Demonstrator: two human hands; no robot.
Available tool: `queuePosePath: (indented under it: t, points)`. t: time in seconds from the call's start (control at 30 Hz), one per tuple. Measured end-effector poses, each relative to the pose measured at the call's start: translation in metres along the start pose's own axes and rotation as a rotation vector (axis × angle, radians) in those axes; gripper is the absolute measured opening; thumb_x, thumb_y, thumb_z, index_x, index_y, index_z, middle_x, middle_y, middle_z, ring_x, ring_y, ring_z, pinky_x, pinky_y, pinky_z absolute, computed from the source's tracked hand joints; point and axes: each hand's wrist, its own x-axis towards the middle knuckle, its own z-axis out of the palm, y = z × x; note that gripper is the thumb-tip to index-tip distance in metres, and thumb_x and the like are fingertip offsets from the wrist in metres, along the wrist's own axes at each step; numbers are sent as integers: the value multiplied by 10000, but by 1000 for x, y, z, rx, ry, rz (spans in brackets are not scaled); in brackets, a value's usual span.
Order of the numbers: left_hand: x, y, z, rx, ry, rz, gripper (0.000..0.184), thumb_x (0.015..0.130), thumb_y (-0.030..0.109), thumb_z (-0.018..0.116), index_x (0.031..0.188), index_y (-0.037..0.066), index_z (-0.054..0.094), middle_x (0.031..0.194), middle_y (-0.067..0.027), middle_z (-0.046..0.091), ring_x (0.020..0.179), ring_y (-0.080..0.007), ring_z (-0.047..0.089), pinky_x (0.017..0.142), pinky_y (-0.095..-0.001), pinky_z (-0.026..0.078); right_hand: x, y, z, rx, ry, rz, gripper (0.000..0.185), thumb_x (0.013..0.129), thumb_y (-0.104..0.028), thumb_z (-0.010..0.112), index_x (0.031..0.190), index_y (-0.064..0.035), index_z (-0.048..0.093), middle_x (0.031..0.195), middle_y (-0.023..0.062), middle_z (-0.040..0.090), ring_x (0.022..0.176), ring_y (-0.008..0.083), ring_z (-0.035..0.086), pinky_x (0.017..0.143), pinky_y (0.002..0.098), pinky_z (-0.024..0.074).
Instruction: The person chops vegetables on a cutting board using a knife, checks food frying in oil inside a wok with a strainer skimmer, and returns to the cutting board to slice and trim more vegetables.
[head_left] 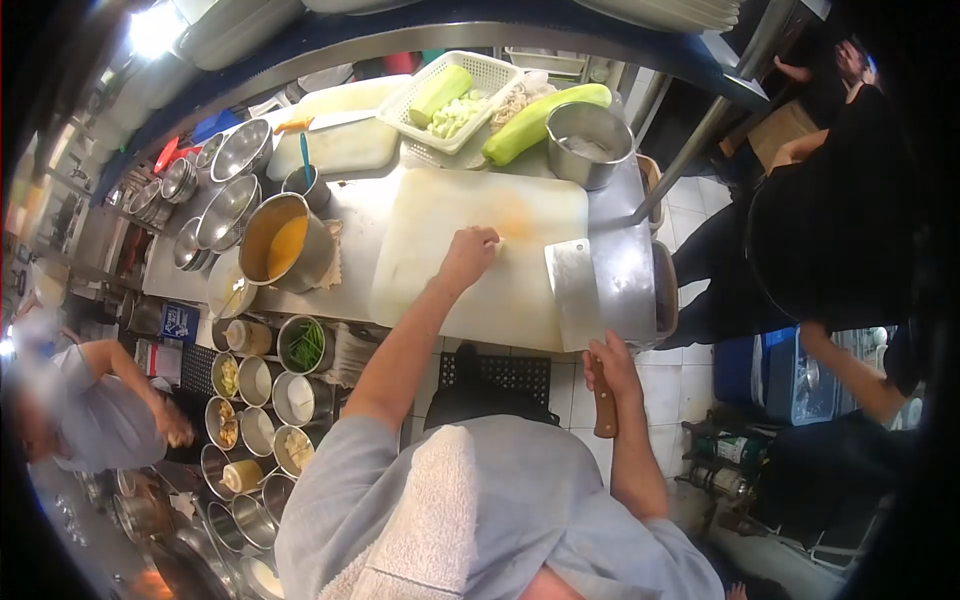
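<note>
My right hand (617, 366) is wrapped round the wooden handle of a cleaver (574, 285). Its broad blade lies over the right edge of a white cutting board (420, 225). On the middle of that board rests my left hand (468, 258), fingers curled together. A small pale bit shows at its fingertips, too small to name. Behind the board, a long green gourd (550, 118) lies beside a steel pot (590, 145). A white plastic basket (400, 112) there holds a peeled green piece and cut chunks.
To the left stand a pot of orange liquid (287, 248), steel bowls (243, 150) and a second cutting board (345, 150). Several tubs of ingredients (305, 343) line the lower left. A metal post (690, 125) rises at right. A person (110, 400) is at left; others are at right.
</note>
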Motion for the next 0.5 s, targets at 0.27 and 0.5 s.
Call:
queuePosePath:
  t: [0.27, 0.5]
  points:
    - [0, 4, 25, 70, 63, -155, 371, 752, 145, 725, 1074, -14, 633, 928, -228, 678, 918, -384, 656, 860, -444, 531, 1, 10, 1, -6, -15, 7, 161, 1001, -191, 495, 1126, -91, 511, 673, 36, 534, 470, 136, 511, 405, 305, 444]
    - [19, 9, 39, 369, -136, -216, 290, 819, 136, 606, 1054, -35, 612, 1000, -238, 670, 988, -394, 639, 881, -464, 521, 0, 5, 8, 1, 18, 35, 189, 962, -177, 525, 1120, -76, 498, 685, 46, 530, 461, 159, 505, 393, 315, 431]
